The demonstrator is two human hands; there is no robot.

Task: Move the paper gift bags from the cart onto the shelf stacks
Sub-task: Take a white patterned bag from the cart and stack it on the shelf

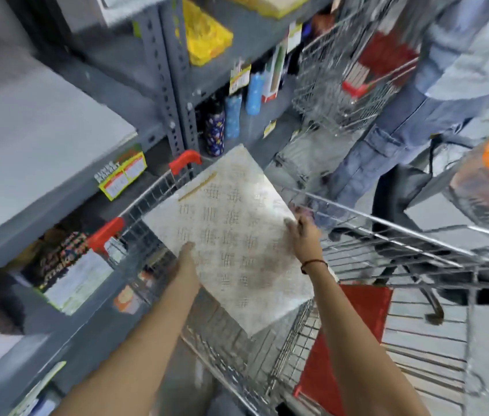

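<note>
Bag [231, 235] hangs flat over the cart [387, 227], left hand [187, 256] and right hand [303, 232] each gripping a side edge; best keep it level while swinging left to the shelf [42, 211]. A red bag [354, 334] lies in the cart; the post [174, 94] and the cart's rim crowd the path.

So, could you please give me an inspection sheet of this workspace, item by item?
Surface: wire cart beside grey shelf rack.
Job's things: white patterned gift bag held above the cart; red bag inside the cart.
Clutter: bottles and price labels on the shelves.
Hands: left hand and right hand grip the white bag's edges.
Cables: nothing seen.
Surroundings: another person with second cart beyond.
</note>
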